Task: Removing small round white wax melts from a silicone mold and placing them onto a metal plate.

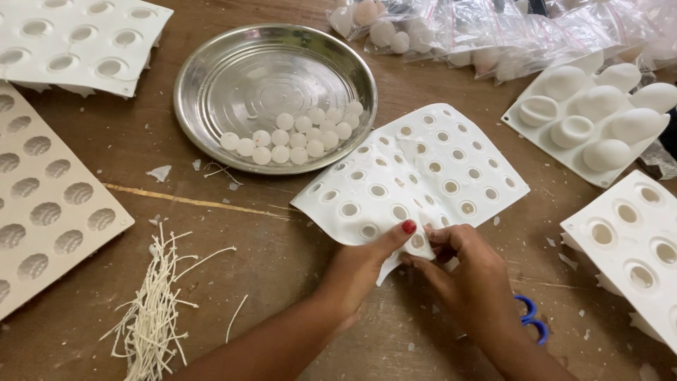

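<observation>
gripping the near edge of the white silicone mould sheet with both hands, low centre of the head view. your left hand comes in from bottom left, forearm angled up and right, wrist bent, thumb with a red nail pressed on top of the sheet's near edge, other fingers tucked under it. your right hand comes in from bottom right, fingers curled tight and pinching the same edge just beside the left thumb; the two hands nearly touch. both clenched on the sheet, neither free.

the sheet has rows of small round cavities, lies on the wooden tabletop and is buckled, near edge lifted by your fingers, far corner pointing up and right.

around it:
- round steel tray just beyond the sheet, a cluster of small white balls at its near rim
- bundle of pale wicks left of your left forearm
- blue scissor handles half hidden behind your right wrist
- shell-pattern mould at the left edge, another white mould top left
- egg-shape mould right, with a large-cavity white mould nearer you
- clear bags of white pieces top right
- small white flakes scattered on the wood
</observation>
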